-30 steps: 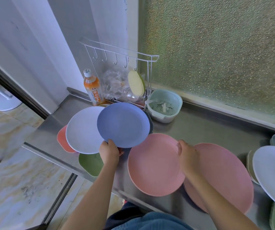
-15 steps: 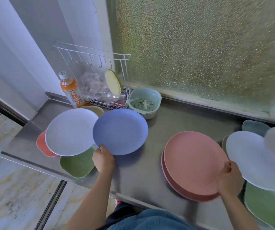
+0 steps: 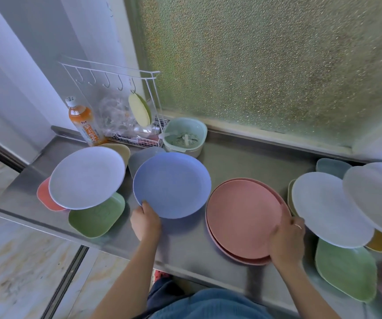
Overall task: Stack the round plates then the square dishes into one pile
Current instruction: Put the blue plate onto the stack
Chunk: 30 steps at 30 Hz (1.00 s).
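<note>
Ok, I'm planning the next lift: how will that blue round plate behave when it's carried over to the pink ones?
The blue plate probably stays stiff: the left hand holds it by one edge and it shows no sag. It seems light, since a one-edge grip carries it. Its matte surface likely limits slipping, and its shallow shape should settle flat on the pink plates.

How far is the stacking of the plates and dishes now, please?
Early. Done: two pink plates lie stacked, the right hand on their rim. In hand: the left hand grips the blue plate, beside that pile. Left: three white plates, then the square dishes, such as the green dish.
</note>
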Each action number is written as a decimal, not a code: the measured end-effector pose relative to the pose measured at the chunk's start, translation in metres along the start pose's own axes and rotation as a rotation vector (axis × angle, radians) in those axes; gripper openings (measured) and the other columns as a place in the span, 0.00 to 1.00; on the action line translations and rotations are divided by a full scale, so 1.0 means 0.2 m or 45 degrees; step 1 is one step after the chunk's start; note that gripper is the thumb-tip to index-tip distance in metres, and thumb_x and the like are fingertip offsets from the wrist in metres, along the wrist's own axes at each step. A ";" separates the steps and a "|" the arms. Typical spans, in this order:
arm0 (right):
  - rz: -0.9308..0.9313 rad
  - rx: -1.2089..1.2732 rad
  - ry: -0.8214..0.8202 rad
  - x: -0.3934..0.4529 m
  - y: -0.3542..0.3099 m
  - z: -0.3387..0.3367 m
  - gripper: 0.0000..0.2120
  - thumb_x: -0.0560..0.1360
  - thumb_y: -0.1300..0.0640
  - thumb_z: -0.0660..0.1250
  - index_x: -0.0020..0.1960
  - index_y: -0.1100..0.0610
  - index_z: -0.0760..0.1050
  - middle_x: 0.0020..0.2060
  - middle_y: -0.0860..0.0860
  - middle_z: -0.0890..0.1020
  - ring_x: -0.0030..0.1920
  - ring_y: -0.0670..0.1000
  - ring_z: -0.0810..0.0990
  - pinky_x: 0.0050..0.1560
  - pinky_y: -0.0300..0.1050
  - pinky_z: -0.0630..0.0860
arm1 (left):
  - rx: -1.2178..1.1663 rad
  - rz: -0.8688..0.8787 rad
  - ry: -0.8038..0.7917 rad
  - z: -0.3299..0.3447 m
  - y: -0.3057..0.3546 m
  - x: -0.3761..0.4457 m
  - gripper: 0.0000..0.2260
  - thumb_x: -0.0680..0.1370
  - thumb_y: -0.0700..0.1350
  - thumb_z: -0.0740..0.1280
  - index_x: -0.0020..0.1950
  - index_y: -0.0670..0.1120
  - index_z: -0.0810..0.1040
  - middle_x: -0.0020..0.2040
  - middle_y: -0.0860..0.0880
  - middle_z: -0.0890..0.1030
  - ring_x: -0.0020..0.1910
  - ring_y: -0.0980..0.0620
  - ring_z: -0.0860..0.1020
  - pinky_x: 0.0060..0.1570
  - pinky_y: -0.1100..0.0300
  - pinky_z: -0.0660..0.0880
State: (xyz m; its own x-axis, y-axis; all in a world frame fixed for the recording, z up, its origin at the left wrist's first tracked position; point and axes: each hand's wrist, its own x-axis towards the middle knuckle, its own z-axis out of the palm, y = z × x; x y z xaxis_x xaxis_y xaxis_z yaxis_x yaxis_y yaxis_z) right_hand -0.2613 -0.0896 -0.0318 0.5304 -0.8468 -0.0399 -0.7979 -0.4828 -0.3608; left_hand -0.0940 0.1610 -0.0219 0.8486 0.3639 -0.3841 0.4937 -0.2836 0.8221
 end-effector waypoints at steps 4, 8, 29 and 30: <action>-0.107 0.540 -0.084 0.02 -0.21 -0.04 0.24 0.78 0.53 0.60 0.72 0.54 0.61 0.39 0.51 0.80 0.37 0.50 0.77 0.36 0.44 0.73 | 0.013 0.054 -0.107 0.07 0.04 -0.10 0.18 0.70 0.54 0.53 0.27 0.43 0.67 0.27 0.43 0.71 0.29 0.42 0.73 0.36 0.41 0.78; -0.020 0.781 -0.549 0.05 -0.33 -0.05 0.27 0.77 0.40 0.53 0.72 0.49 0.57 0.51 0.52 0.81 0.44 0.53 0.79 0.49 0.54 0.77 | -0.020 0.139 -0.344 0.15 0.05 -0.18 0.18 0.69 0.57 0.57 0.27 0.45 0.64 0.25 0.46 0.67 0.26 0.45 0.70 0.28 0.51 0.73; 0.050 -0.015 -0.249 0.06 0.21 -0.03 0.28 0.79 0.53 0.53 0.76 0.49 0.45 0.44 0.56 0.82 0.43 0.59 0.80 0.36 0.46 0.70 | 1.427 0.921 -0.616 0.46 -0.03 -0.33 0.14 0.80 0.47 0.52 0.50 0.45 0.76 0.49 0.45 0.82 0.47 0.42 0.81 0.39 0.59 0.67; 0.033 -0.058 -0.246 0.07 0.20 -0.02 0.28 0.79 0.53 0.53 0.76 0.49 0.46 0.45 0.56 0.82 0.43 0.58 0.80 0.36 0.45 0.69 | 1.518 0.936 -0.618 0.46 -0.04 -0.33 0.13 0.81 0.46 0.53 0.53 0.45 0.76 0.50 0.46 0.82 0.49 0.43 0.81 0.39 0.59 0.68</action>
State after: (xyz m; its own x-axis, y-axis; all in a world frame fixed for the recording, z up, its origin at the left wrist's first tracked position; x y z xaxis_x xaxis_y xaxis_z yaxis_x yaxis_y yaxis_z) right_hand -0.2874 -0.1222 -0.0424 0.5510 -0.8026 -0.2285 -0.8219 -0.4745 -0.3151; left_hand -0.1356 0.0572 -0.0414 0.8318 -0.4374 -0.3418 -0.4070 -0.8993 0.1602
